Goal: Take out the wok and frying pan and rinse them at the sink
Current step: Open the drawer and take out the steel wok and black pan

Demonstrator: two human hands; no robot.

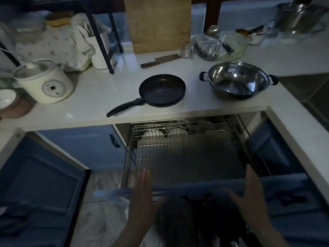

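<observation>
Two pans sit on the white table [89, 97] in the head view, the only view there is. The black frying pan [162, 90] lies near the front edge, its long handle pointing out to the left past the edge. The steel wok [237, 80], with a black loop handle on each side, stands apart from it to the right, near the table's corner.

Behind them a wooden cutting board [158, 24] leans upright against the wall, and a cleaver [160, 60] lies flat in front of it. A glass jar [186, 49] stands just beside a heap of plastic bags [217, 45]. At the left a white rice cooker [44, 82] stands near the front edge.

Below the table a wire pull-out rack [178, 154] is drawn out of the blue cabinet; white plates [153, 135] stand at its back, and its front part holds nothing that can be made out in the dim light.

The left hand [142, 191] is flat and open, fingers straight and together, at the rack's front left corner, holding nothing. The right hand [249, 191] is open too, fingers spread, at the front right, over the blue drawer front [204, 188]. Whether either hand touches the drawer front cannot be told.
</observation>
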